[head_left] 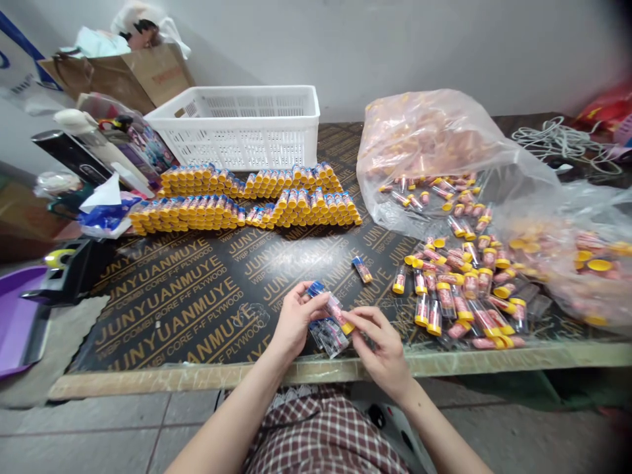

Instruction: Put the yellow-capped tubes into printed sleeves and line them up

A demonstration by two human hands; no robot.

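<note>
My left hand is closed around the blue upper end of a small plastic tube with pink contents and a yellow cap. The tube is tilted, its yellow end pointing down to the right. At that yellow end are the pinched fingertips of my right hand. Below the tube, close to my left fingers, is a bunch of flat clear pieces with blue and dark print; whether my left hand also grips them I cannot tell. Just beyond my hands, a single blue-and-yellow tube lies on the dark plywood table.
Stacked rows of blue-and-yellow tubes stand before a white plastic basket. At right, loose yellow-capped tubes spill from a clear plastic bag. Bottles and a purple dustpan are at left; a white cable lies far right.
</note>
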